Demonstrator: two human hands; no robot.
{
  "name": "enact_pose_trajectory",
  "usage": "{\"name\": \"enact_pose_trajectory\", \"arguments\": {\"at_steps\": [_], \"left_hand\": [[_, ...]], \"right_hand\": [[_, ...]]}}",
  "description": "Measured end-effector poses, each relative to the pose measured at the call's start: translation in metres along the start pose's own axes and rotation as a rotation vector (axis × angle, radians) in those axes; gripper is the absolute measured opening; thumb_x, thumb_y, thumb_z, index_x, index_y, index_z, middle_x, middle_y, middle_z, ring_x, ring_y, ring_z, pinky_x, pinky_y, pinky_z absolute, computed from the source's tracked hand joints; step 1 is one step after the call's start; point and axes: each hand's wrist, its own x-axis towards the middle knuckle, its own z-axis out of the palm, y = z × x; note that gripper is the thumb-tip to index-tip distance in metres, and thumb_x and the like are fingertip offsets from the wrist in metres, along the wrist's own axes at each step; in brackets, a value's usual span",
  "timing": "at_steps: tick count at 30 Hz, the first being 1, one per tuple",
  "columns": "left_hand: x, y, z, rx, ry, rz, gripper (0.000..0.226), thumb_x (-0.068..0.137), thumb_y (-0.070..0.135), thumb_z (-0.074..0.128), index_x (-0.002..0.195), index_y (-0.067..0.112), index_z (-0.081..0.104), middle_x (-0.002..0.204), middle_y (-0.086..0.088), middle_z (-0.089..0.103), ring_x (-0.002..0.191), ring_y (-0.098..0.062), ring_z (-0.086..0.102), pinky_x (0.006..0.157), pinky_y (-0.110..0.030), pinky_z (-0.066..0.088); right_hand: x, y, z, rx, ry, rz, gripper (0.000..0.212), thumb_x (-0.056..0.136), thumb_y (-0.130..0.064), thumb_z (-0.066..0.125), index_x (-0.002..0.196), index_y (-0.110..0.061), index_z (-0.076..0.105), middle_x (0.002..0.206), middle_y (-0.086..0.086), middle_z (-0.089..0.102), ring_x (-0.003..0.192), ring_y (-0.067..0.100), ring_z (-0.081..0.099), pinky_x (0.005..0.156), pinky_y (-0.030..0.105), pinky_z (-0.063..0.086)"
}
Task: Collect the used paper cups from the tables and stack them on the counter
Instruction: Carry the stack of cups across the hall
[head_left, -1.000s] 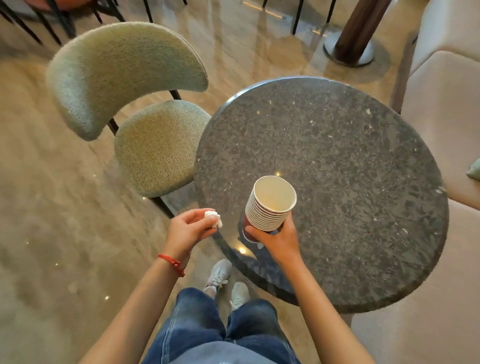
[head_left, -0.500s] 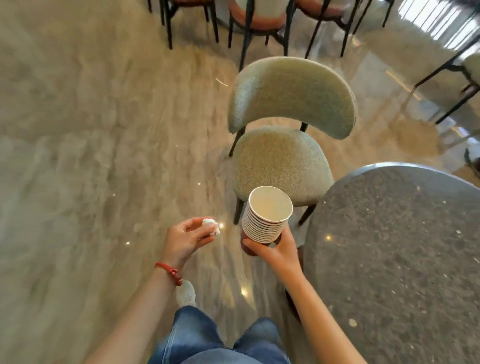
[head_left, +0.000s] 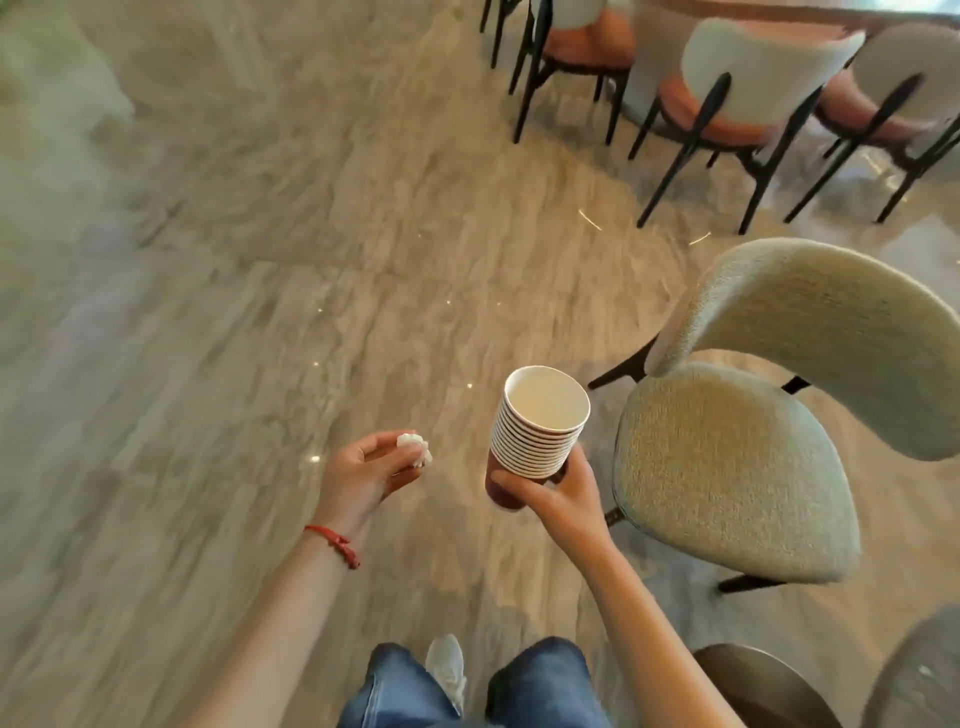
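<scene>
A stack of several nested paper cups (head_left: 537, 434), white rims up and a reddish-brown base, is held upright in front of me. My right hand (head_left: 553, 493) grips the stack around its lower part. To its left, my left hand (head_left: 366, 470) pinches a small crumpled white tissue (head_left: 414, 448) between thumb and fingertips. A red cord bracelet is on the left wrist. Both hands hover over the floor, not over any table.
A pale green upholstered chair (head_left: 737, 467) stands close on the right. The grey stone table's edge (head_left: 919, 675) shows at the bottom right. Several white and orange chairs with black legs (head_left: 727, 104) stand at the far right. Open marble floor (head_left: 234, 312) spreads left and ahead.
My view has turned left, away from the round table, which has slid to the bottom right. The green chair has shifted to the right. Both hands keep their hold unchanged.
</scene>
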Motion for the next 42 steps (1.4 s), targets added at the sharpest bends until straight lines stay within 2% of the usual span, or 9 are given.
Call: {"name": "enact_pose_trajectory", "arguments": {"at_steps": [5,9,11,17,21,30,35,38,42], "left_hand": [[0.066,0.014,0.003,-0.023,0.018,-0.007,0.013,0.076,0.005,0.072,0.088,0.004,0.07,0.073,-0.007,0.073,0.068,-0.013,0.069,0.063,-0.02,0.056],[0.134,0.024,0.019,-0.023,0.024,-0.007,0.016,0.075,0.006,0.073,0.09,0.003,0.07,0.073,-0.009,0.073,0.068,-0.013,0.07,0.062,-0.02,0.056],[0.167,0.04,0.029,-0.022,0.027,0.016,0.015,0.074,0.007,0.073,0.089,0.004,0.07,0.073,-0.008,0.073,0.068,-0.013,0.07,0.061,-0.02,0.055],[0.271,0.105,0.067,-0.035,0.073,0.046,0.018,0.075,0.004,0.072,0.092,0.0,0.069,0.074,-0.011,0.071,0.065,-0.013,0.068,0.062,-0.021,0.056],[0.34,0.131,0.087,-0.044,0.096,0.041,0.014,0.073,0.003,0.073,0.087,0.004,0.071,0.072,-0.008,0.072,0.066,-0.014,0.069,0.059,-0.02,0.055],[0.515,0.178,0.116,-0.05,0.084,0.038,0.012,0.073,0.001,0.073,0.082,0.008,0.072,0.069,-0.003,0.073,0.065,-0.012,0.07,0.06,-0.021,0.056],[0.628,0.234,0.13,-0.053,0.067,0.041,0.012,0.073,0.001,0.072,0.085,0.004,0.071,0.073,-0.009,0.073,0.069,-0.016,0.07,0.061,-0.022,0.056],[0.693,0.269,0.142,-0.038,0.054,0.004,0.012,0.074,0.0,0.071,0.085,0.005,0.071,0.072,-0.009,0.073,0.067,-0.015,0.07,0.06,-0.021,0.056],[0.783,0.289,0.159,-0.034,0.061,-0.005,0.011,0.075,-0.002,0.07,0.081,0.007,0.07,0.067,-0.003,0.072,0.062,-0.011,0.068,0.059,-0.02,0.056]], "right_hand": [[0.067,-0.004,0.02,-0.022,-0.034,-0.001,0.063,0.048,-0.044,0.083,0.104,-0.037,0.053,0.097,-0.024,0.067,0.091,-0.003,0.063,0.07,0.016,0.052],[0.142,-0.002,0.03,-0.031,-0.039,-0.022,0.056,0.057,-0.027,0.086,0.102,-0.036,0.054,0.094,-0.025,0.066,0.087,-0.003,0.063,0.068,0.011,0.05],[0.183,-0.01,0.035,-0.029,-0.058,-0.028,0.056,0.058,-0.024,0.087,0.103,-0.035,0.054,0.094,-0.02,0.068,0.088,0.001,0.064,0.07,0.016,0.052],[0.315,-0.054,0.042,-0.01,-0.1,-0.063,0.054,0.062,-0.014,0.086,0.102,-0.031,0.054,0.086,-0.019,0.069,0.08,-0.006,0.063,0.063,0.009,0.048],[0.394,-0.066,0.048,0.003,-0.105,-0.034,0.054,0.063,-0.015,0.086,0.107,-0.023,0.055,0.092,-0.009,0.07,0.082,-0.001,0.065,0.065,0.011,0.048],[0.571,-0.076,0.083,-0.002,-0.106,-0.02,0.058,0.062,-0.019,0.086,0.111,-0.021,0.056,0.097,-0.006,0.07,0.088,0.004,0.066,0.07,0.018,0.052],[0.691,-0.106,0.112,0.007,-0.077,-0.038,0.052,0.063,-0.011,0.086,0.103,-0.025,0.055,0.095,-0.008,0.07,0.085,0.002,0.066,0.067,0.016,0.052],[0.761,-0.127,0.126,0.014,-0.068,-0.021,0.053,0.063,-0.007,0.085,0.107,-0.018,0.055,0.095,-0.004,0.07,0.082,0.0,0.066,0.063,0.014,0.051],[0.844,-0.126,0.14,0.028,-0.059,-0.021,0.056,0.064,-0.006,0.084,0.111,-0.014,0.055,0.096,-0.002,0.07,0.086,0.004,0.066,0.069,0.019,0.054]]}}
